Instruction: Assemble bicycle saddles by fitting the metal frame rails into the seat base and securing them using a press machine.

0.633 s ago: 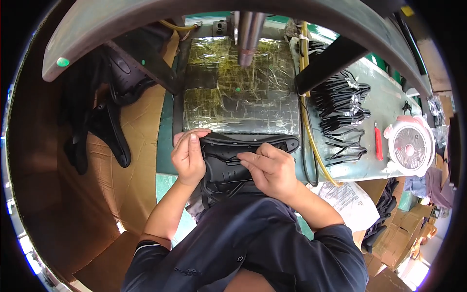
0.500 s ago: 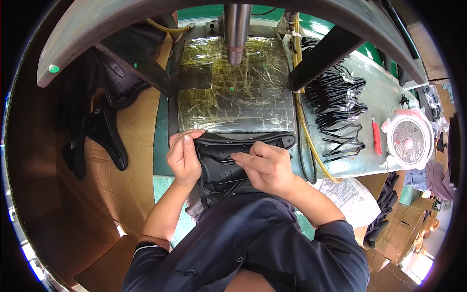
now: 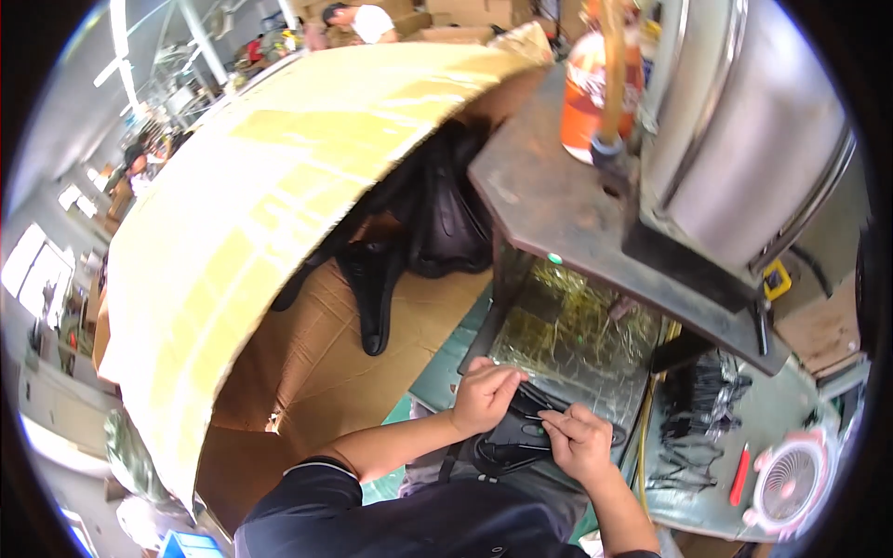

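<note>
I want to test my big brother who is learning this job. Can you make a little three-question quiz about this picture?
1. True or false: both hands touch the black piece.
2. What lies under the black piece? A) shiny foil-covered plate B) wooden board C) blue cloth
3. Fill in: the small fan at the right is pink and ____.

Key: 1 true; 2 A; 3 white.

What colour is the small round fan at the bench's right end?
Pink and white fan, clearest in the head view.
</note>
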The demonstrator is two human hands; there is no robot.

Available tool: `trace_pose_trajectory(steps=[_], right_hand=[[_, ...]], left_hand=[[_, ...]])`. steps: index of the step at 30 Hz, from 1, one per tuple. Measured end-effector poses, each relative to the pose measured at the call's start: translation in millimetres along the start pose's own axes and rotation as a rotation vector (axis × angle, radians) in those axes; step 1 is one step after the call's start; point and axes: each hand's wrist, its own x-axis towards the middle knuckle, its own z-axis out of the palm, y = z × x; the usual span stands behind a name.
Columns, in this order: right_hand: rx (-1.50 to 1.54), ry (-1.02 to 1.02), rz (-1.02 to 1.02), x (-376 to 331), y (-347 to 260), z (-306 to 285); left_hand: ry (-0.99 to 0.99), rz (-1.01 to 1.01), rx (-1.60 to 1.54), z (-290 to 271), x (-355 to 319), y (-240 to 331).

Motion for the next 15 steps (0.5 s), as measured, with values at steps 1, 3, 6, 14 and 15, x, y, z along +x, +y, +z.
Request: trace_pose_trajectory(steps=[1, 3, 6, 14, 15], right_hand=[[0.014, -0.041, 0.029, 1.6, 3.3, -0.4], [0.029, -0.058, 0.009, 1.3, 8.3, 2.0], [0.118, -0.082, 0.008, 3.8, 10.1, 0.2], [0.104, -0.208, 0.025, 16.2, 13.2, -16.0], [0.073, -0.226, 0.038, 18.1, 10.5, -17.7]], left_hand=[[-0.005, -0.005, -0.016, 0.8, -1.7, -2.0], [0.003, 0.029, 0.022, -0.6, -4.4, -4.0], [-0.052, 0.109, 0.004, -8.8, 4.4, 2.6], [-0.454, 0.509, 0.053, -26.1, 28.2, 2.8], [-0.477, 0.485, 0.066, -24.9, 27.0, 0.1]])
